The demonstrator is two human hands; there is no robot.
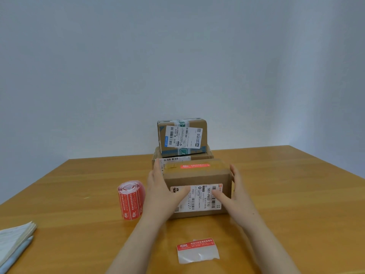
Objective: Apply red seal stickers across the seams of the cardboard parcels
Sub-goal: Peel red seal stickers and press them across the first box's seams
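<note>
Grip first: the front parcel (197, 176) is squeezed between two flat, open hands and nothing is curled round it. The left hand (158, 189) is laid along its left end and the right hand (236, 191) along its right end, with both thumbs resting on the shipping label (197, 196) on the near face. The parcel sits on the surface (286, 194), about mid-way back, and one red seal sticker (195, 166) is already stuck on its top face, over the brown tape. Whether it actually crosses the seam can't be made out, tbh. So this one looks done and is probably about to be shifted or turned. Stuff that could go wrong: a flat-palm squeeze is only friction, so if the box is lifted it could slip or twist out. Right behind it two more parcels are stacked, and the upper parcel (182, 136) sits a bit crooked on the lower parcel (205, 155), so a shove backwards could topple that pile. The sticker roll (131, 199) stands just beside the left wrist and could easily be knocked over. The loose sticker strip (197, 250) between the forearms could get dragged or stuck to an arm.
</note>
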